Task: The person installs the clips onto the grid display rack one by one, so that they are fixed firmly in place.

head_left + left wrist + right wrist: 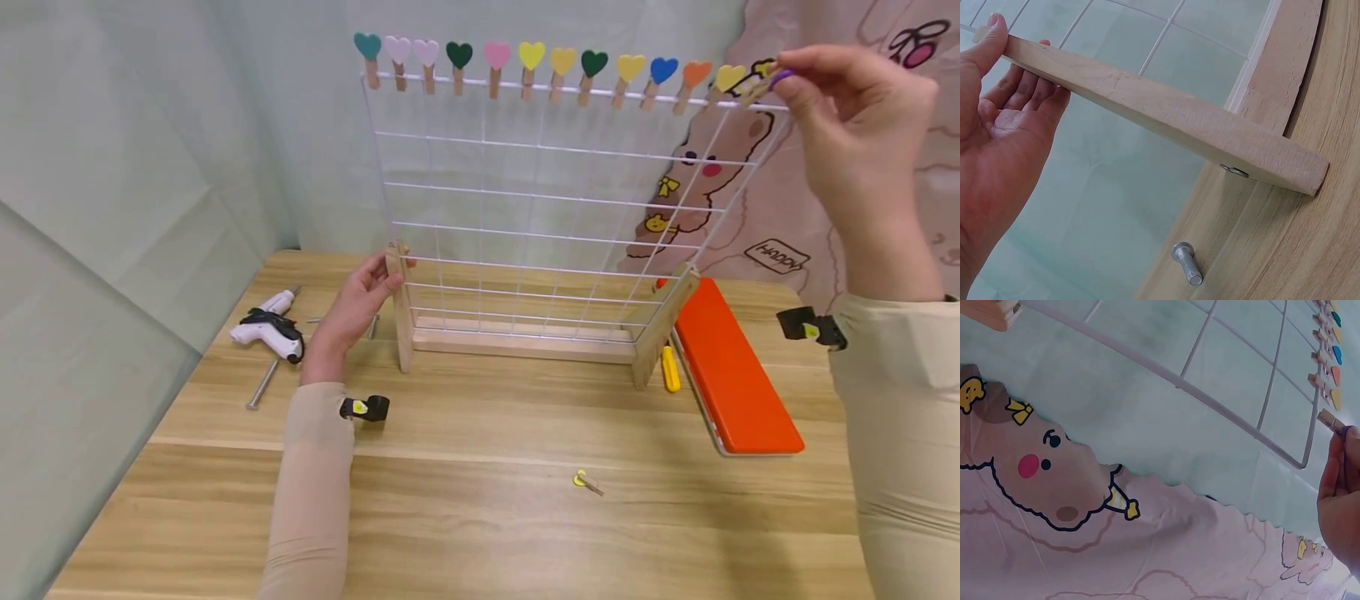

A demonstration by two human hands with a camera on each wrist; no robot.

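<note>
A white wire grid stands upright in a wooden frame on the table. Along its top wire sits a row of small wooden clothespins with coloured hearts, such as a blue one. My left hand grips the upper end of the frame's left post, thumb on one side and fingers on the other. At the grid's top right corner my right hand pinches a clothespin with a purple heart. Its wooden tip is right by the top wire, beside the last yellow heart.
One clothespin with a yellow heart lies on the table in front. To the left are a white glue gun and a bolt. On the right lie an orange case and a yellow handle. A pink cartoon cloth hangs behind.
</note>
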